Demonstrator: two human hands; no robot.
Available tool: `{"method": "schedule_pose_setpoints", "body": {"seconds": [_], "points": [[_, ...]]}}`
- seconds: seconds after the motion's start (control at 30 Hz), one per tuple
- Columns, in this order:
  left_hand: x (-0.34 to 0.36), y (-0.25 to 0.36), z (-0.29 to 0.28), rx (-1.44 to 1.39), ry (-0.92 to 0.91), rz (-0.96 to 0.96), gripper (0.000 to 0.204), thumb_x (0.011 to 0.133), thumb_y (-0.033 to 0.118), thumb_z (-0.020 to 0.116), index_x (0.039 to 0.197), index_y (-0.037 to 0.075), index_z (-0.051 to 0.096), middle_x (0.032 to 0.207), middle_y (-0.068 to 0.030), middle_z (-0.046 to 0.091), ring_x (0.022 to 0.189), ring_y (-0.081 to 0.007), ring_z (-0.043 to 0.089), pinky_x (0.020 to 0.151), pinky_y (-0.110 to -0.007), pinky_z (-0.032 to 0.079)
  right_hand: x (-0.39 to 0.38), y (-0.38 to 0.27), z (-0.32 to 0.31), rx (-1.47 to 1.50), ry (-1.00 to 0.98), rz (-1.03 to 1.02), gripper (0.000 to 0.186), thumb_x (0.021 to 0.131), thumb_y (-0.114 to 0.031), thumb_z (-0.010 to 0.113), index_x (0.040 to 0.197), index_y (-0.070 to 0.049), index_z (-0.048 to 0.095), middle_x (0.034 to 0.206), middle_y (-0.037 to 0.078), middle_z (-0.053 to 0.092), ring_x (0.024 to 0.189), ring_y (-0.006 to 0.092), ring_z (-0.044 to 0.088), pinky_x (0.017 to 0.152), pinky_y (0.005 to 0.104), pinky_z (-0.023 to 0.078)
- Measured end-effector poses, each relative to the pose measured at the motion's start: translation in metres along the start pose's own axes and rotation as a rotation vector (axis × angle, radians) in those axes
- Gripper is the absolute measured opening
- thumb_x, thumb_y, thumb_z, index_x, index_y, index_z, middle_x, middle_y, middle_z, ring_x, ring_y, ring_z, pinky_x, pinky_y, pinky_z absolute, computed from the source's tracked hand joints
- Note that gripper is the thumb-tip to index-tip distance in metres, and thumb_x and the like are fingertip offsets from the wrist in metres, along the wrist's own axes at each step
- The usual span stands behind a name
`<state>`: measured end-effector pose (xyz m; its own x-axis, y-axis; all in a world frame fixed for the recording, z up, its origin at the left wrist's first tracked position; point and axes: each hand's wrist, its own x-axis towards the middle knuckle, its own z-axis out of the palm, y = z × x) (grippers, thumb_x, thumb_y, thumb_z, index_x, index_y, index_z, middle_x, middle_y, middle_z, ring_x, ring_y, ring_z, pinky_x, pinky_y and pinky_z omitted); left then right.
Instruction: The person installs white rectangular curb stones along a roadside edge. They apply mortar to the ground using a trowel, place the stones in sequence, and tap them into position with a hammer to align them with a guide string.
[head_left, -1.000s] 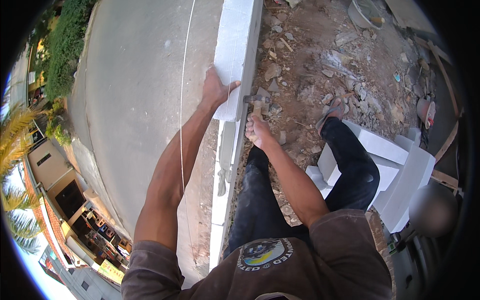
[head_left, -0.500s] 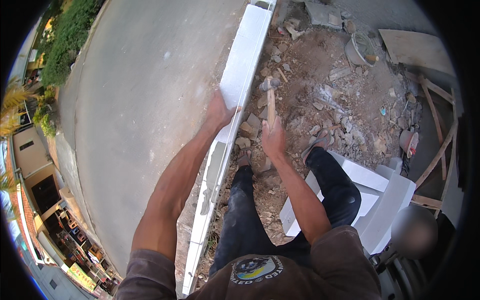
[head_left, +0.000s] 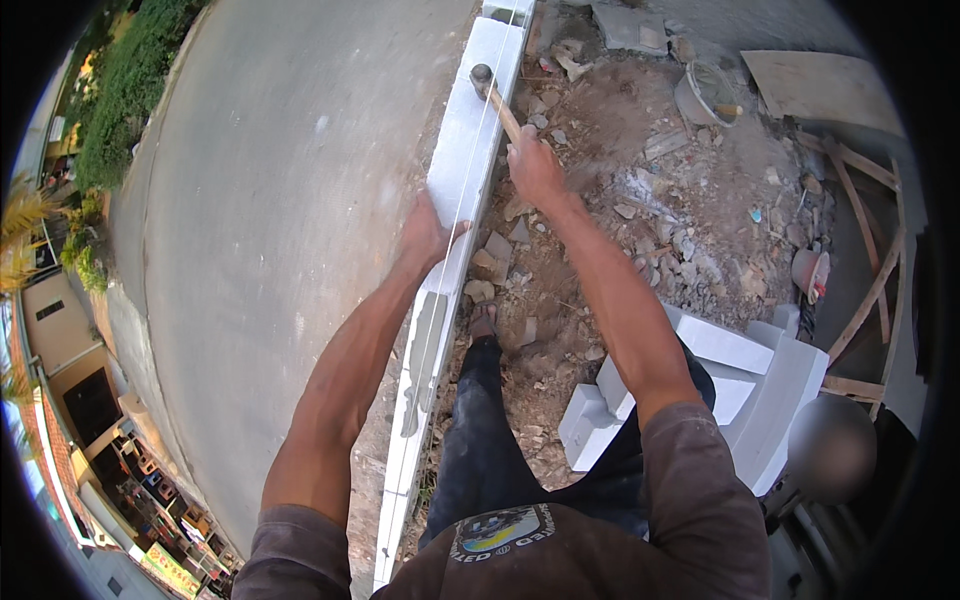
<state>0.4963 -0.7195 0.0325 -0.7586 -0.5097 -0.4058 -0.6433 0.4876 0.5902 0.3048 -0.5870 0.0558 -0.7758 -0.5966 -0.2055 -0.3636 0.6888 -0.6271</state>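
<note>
A long white block (head_left: 468, 135) lies on top of a narrow wall of white blocks (head_left: 392, 480). My left hand (head_left: 428, 235) grips the block's near end, thumb across the top and fingers down the street side. In my right hand (head_left: 537, 170), closed around the wooden handle, is a hammer (head_left: 492, 97). Its dark head is over the top of the block, further along; whether it touches is hard to tell. Grey mortar (head_left: 428, 340) covers part of the wall nearer me. A thin taut string (head_left: 458, 205) runs along the wall.
Rubble (head_left: 640, 190) covers the ground to the right, around my foot (head_left: 483, 320). Several loose white blocks (head_left: 765, 400) are piled at the lower right. A bucket (head_left: 700, 95) stands at the far right, near wooden boards (head_left: 868, 290). Paved road (head_left: 270, 200) runs along the left.
My right hand has moved forward with the hammer, whose head has gone from above the rubble to over the block. My left hand stays on the block.
</note>
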Motion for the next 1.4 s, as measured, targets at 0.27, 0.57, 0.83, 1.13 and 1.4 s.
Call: {"method": "schedule_pose_setpoints", "body": {"seconds": [0.27, 0.57, 0.83, 1.13, 1.4], "points": [[-0.036, -0.037, 0.006, -0.105, 0.034, 0.024, 0.103, 0.074, 0.028, 0.091, 0.150, -0.009, 0.032, 0.141, -0.0316, 0.054, 0.132, -0.0406, 0.056, 0.111, -0.045, 0.044, 0.005, 0.009, 0.000, -0.061, -0.024, -0.022, 0.027, 0.101, -0.019, 0.059, 0.110, 0.003, 0.046, 0.095, 0.032, 0.070, 0.091, 0.0505, 0.069, 0.079, 0.0565, 0.058], [-0.086, -0.038, 0.002, -0.163, 0.022, -0.105, 0.080, 0.075, 0.035, 0.090, 0.130, -0.007, 0.050, 0.118, -0.0311, 0.067, 0.112, -0.0444, 0.066, 0.097, -0.047, 0.052, -0.007, 0.001, -0.016, -0.002, -0.103, -0.050, 0.025, 0.102, -0.018, 0.056, 0.109, 0.004, 0.046, 0.090, 0.032, 0.069, 0.085, 0.0500, 0.069, 0.072, 0.0556, 0.056], [-0.089, -0.034, -0.004, -0.076, -0.007, -0.156, 0.086, 0.076, 0.041, 0.089, 0.132, -0.009, 0.049, 0.114, -0.0327, 0.068, 0.108, -0.0441, 0.068, 0.094, -0.048, 0.054, -0.132, -0.021, -0.023, 0.214, -0.260, -0.307, 0.023, 0.101, -0.018, 0.059, 0.108, 0.000, 0.045, 0.081, 0.029, 0.065, 0.076, 0.0490, 0.067, 0.065, 0.0551, 0.052], [-0.090, -0.038, -0.002, -0.070, -0.020, -0.098, 0.089, 0.078, 0.049, 0.086, 0.131, -0.012, 0.048, 0.116, -0.0336, 0.068, 0.110, -0.0432, 0.069, 0.094, -0.047, 0.054, -0.152, -0.001, -0.002, 0.082, -0.468, -0.172, 0.024, 0.099, -0.015, 0.060, 0.108, 0.000, 0.043, 0.084, 0.028, 0.066, 0.082, 0.0489, 0.068, 0.068, 0.0550, 0.053], [-0.086, -0.049, 0.003, -0.094, -0.033, -0.082, 0.088, 0.079, 0.049, 0.085, 0.131, -0.012, 0.048, 0.119, -0.0334, 0.067, 0.111, -0.0428, 0.068, 0.095, -0.047, 0.055, -0.157, 0.013, 0.013, 0.153, -0.383, -0.146, 0.022, 0.098, -0.015, 0.059, 0.103, 0.003, 0.047, 0.079, 0.030, 0.066, 0.078, 0.0489, 0.068, 0.065, 0.0551, 0.053]]}}
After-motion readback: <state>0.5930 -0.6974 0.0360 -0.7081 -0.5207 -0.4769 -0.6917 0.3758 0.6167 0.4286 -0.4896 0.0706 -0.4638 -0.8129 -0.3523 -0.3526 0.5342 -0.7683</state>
